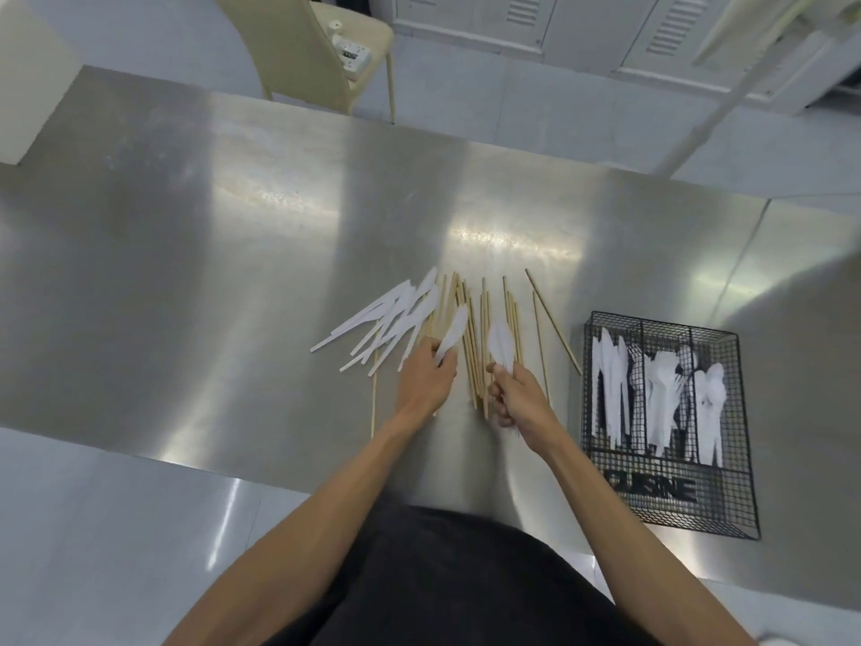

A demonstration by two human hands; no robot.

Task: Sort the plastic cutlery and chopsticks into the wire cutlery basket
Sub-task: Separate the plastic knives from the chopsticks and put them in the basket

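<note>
I am watching the left hand (426, 370) pinching a white plastic spoon (454, 331) by its thin handle, and the right hand (515, 394) gripping a second white spoon (502, 340) the same way. I am guessing they are light, bendy and slippery, so the flat handle is the best hold. Stiff, round wooden chopsticks (475, 347) are lying under both hands. The black wire basket (727, 510) is sitting right of the right hand.

Basket (661, 501) right of chopsticks (475, 347) — cutlery (661, 394) inside

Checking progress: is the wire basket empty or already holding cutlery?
Partly filled: the wire basket holds white plastic cutlery in its compartments.
</note>
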